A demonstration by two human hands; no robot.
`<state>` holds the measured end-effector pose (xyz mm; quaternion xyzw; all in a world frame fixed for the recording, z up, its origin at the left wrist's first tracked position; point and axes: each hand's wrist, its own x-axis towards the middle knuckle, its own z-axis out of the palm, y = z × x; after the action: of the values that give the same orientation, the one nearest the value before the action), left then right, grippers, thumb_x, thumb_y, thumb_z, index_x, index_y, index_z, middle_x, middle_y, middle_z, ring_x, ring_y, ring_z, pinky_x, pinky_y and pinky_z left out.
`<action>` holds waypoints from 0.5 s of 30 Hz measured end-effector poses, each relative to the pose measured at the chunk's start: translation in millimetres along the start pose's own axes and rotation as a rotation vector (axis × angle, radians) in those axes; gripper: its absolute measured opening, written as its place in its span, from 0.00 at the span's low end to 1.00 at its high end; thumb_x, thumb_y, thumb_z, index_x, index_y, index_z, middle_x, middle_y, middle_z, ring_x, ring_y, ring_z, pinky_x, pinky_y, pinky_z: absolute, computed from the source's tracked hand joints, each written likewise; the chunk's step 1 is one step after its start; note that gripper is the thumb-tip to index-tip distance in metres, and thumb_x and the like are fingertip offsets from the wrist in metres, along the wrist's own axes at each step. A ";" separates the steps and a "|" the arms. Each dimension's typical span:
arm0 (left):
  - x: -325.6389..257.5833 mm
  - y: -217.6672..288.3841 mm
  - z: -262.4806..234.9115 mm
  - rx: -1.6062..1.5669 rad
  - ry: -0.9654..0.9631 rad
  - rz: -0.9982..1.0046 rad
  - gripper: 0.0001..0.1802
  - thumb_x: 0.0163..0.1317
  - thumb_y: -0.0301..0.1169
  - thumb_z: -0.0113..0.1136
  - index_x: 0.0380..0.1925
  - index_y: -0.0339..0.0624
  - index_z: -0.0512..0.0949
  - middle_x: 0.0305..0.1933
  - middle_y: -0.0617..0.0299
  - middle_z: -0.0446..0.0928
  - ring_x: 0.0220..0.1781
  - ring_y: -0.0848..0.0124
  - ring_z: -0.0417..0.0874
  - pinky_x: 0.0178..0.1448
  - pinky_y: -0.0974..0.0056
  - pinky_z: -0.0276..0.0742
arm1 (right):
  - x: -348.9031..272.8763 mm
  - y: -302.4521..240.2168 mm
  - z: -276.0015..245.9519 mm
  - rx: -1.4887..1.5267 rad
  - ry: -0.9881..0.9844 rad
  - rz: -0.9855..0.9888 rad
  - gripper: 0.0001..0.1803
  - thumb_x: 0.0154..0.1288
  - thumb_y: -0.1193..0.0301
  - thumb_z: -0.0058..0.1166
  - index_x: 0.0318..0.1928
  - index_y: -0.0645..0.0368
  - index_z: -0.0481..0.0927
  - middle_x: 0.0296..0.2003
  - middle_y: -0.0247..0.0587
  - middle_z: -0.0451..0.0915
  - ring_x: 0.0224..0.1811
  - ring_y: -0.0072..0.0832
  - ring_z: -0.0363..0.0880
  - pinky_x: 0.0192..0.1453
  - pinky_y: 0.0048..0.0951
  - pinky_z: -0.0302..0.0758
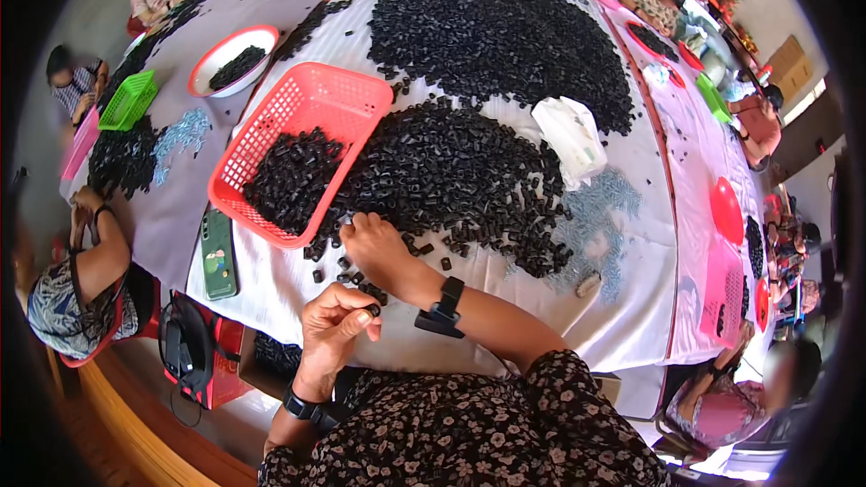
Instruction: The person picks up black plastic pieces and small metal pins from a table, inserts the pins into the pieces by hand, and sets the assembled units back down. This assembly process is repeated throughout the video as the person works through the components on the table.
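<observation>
My left hand (327,329), near the table's front edge, pinches a small black plastic piece (372,310) between thumb and fingers. Ahead of it, my right hand (383,257) reaches to the front edge of a pile of small black plastic pieces (442,171). Its fingers are bent together by the basket's near corner; whatever they hold is hidden. A red perforated plastic basket (356,95), partly filled with black pieces (293,176), stands left of the pile. Several loose pieces (345,263) lie between basket and hands.
A larger black heap (501,32) spreads behind. To the right lie a crumpled white bag (570,140) and small clear bluish pieces (595,230). A green phone (218,257) rests left of the basket; beyond is a red-rimmed bowl (200,68). Other people sit around the table.
</observation>
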<state>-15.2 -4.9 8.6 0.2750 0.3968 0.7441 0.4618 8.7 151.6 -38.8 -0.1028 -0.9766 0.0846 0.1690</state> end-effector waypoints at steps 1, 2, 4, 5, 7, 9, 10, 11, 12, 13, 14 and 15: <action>1.3 -0.8 0.5 0.000 -0.010 -0.006 0.07 0.58 0.24 0.59 0.35 0.31 0.74 0.30 0.54 0.78 0.25 0.71 0.78 0.32 0.69 0.75 | 0.4 0.3 1.5 -0.004 0.003 0.011 0.13 0.42 0.79 0.55 0.33 0.66 0.74 0.30 0.47 0.74 0.35 0.39 0.74 0.35 0.31 0.74; 2.4 -1.7 1.3 -0.006 0.001 -0.028 0.08 0.58 0.24 0.60 0.35 0.32 0.74 0.30 0.55 0.78 0.25 0.71 0.78 0.32 0.69 0.75 | 0.2 1.1 2.7 -0.010 0.021 0.016 0.12 0.42 0.79 0.55 0.33 0.66 0.74 0.30 0.47 0.74 0.35 0.38 0.74 0.35 0.31 0.74; 3.7 -3.4 2.6 -0.010 0.011 -0.053 0.08 0.58 0.24 0.60 0.35 0.32 0.74 0.29 0.55 0.78 0.24 0.71 0.78 0.32 0.70 0.75 | -0.1 1.8 1.4 -0.045 -0.001 0.020 0.13 0.42 0.79 0.55 0.33 0.65 0.74 0.31 0.47 0.74 0.35 0.38 0.74 0.34 0.29 0.74; 3.8 -4.3 3.0 -0.011 0.017 -0.056 0.08 0.58 0.25 0.60 0.35 0.32 0.74 0.29 0.55 0.78 0.24 0.71 0.78 0.32 0.70 0.75 | 0.6 1.8 1.2 -0.044 -0.001 0.022 0.13 0.42 0.79 0.55 0.33 0.65 0.74 0.31 0.47 0.74 0.35 0.38 0.74 0.34 0.29 0.74; 3.9 -5.2 4.6 -0.011 0.028 -0.059 0.08 0.58 0.25 0.60 0.35 0.32 0.74 0.29 0.55 0.79 0.24 0.71 0.77 0.32 0.70 0.75 | 1.8 0.6 1.8 -0.065 -0.016 0.033 0.13 0.43 0.79 0.55 0.34 0.66 0.73 0.32 0.49 0.74 0.35 0.39 0.74 0.35 0.30 0.75; 5.4 -4.8 7.2 -0.039 0.039 -0.088 0.08 0.59 0.25 0.59 0.36 0.32 0.74 0.29 0.55 0.78 0.24 0.71 0.77 0.32 0.70 0.74 | -2.1 3.0 0.4 0.030 0.024 0.050 0.14 0.44 0.78 0.56 0.35 0.66 0.72 0.32 0.50 0.74 0.35 0.42 0.75 0.36 0.33 0.75; 5.0 -7.7 7.0 -0.049 0.020 -0.083 0.07 0.59 0.24 0.58 0.36 0.32 0.74 0.30 0.55 0.78 0.25 0.72 0.77 0.32 0.70 0.74 | -5.2 5.2 -1.2 0.121 0.065 0.070 0.14 0.44 0.78 0.56 0.36 0.66 0.72 0.33 0.52 0.73 0.35 0.44 0.75 0.37 0.36 0.75; 4.5 -8.3 6.7 -0.046 0.034 -0.077 0.07 0.59 0.24 0.58 0.36 0.32 0.74 0.30 0.55 0.78 0.25 0.72 0.77 0.32 0.70 0.74 | -6.2 3.9 -7.7 0.130 0.062 0.057 0.14 0.44 0.78 0.56 0.36 0.66 0.72 0.33 0.52 0.73 0.35 0.44 0.75 0.37 0.36 0.75; 4.8 -8.8 7.6 -0.043 0.034 -0.092 0.07 0.60 0.24 0.58 0.37 0.33 0.74 0.30 0.56 0.78 0.25 0.72 0.77 0.32 0.70 0.74 | -8.6 3.2 -15.6 0.222 0.063 0.096 0.12 0.46 0.78 0.54 0.35 0.66 0.71 0.31 0.53 0.72 0.35 0.47 0.74 0.38 0.39 0.75; 5.3 -9.7 8.5 -0.040 0.033 -0.107 0.07 0.60 0.23 0.57 0.37 0.33 0.74 0.30 0.56 0.78 0.25 0.72 0.77 0.32 0.70 0.74 | -10.0 4.1 -21.9 0.312 0.064 0.135 0.11 0.48 0.78 0.52 0.35 0.66 0.71 0.30 0.55 0.71 0.35 0.51 0.73 0.39 0.43 0.74; 5.1 -12.1 8.9 -0.046 0.032 -0.113 0.06 0.60 0.23 0.56 0.37 0.33 0.74 0.31 0.56 0.78 0.26 0.72 0.77 0.32 0.70 0.74 | -10.7 8.2 -20.5 0.360 0.078 0.142 0.10 0.48 0.80 0.50 0.34 0.66 0.70 0.28 0.56 0.71 0.35 0.52 0.73 0.40 0.43 0.73; 5.4 -14.5 8.8 -0.044 0.043 -0.106 0.06 0.60 0.23 0.56 0.37 0.33 0.74 0.31 0.56 0.78 0.26 0.72 0.77 0.32 0.70 0.74 | -13.1 11.6 -22.1 0.396 0.120 0.173 0.09 0.47 0.81 0.49 0.33 0.64 0.71 0.27 0.54 0.71 0.33 0.50 0.73 0.37 0.44 0.73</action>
<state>-3.8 6.7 1.3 0.2273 0.4042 0.7329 0.4978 30.5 162.7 -24.7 -0.1561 -0.9167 0.2825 0.2357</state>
